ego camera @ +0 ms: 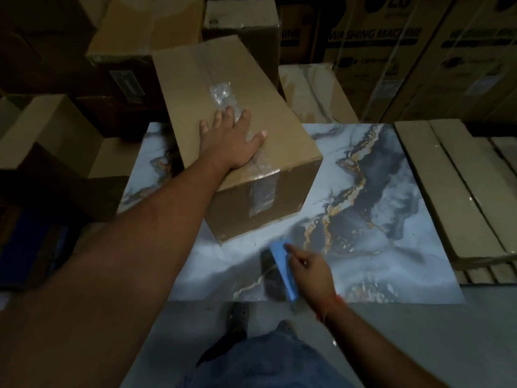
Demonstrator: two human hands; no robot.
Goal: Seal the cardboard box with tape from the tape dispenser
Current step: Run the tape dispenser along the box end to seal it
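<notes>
Nearest the camera, blue denim trousers (268, 362) and two dark shoes (237, 315) are seen on a grey floor (419, 345). Just beyond them, a blue plastic tape dispenser (284, 268) with a dark roll at its left side is gripped by the right hand (312, 271), the fingers closed around its handle and the index finger laid along the blue body. The dispenser's long axis runs from the near right to the far left, its front end pointed toward the near corner of the box; it is blurred, so finer detail cannot be told. It is held low over a glossy marble-patterned slab (391, 169), white and grey-blue with gold veins, flat and rectangular.

On the far left part of this slab a plain brown corrugated cardboard box (190, 88) is set, rectangular and long, its long axis running from the near right corner away to the far left. A strip of clear shiny tape (221, 91) is laid along the middle of its top, wrinkled in places, and is carried down over the near end face. The left hand (232, 141) is pressed flat on the top near that end, palm down with fingers spread, grasping nothing.

To the right, flat cardboard cartons (447, 191) are stacked. Farther back, more brown boxes (145, 26) and large printed washing machine cartons (375, 35) are ranged in dim light.
</notes>
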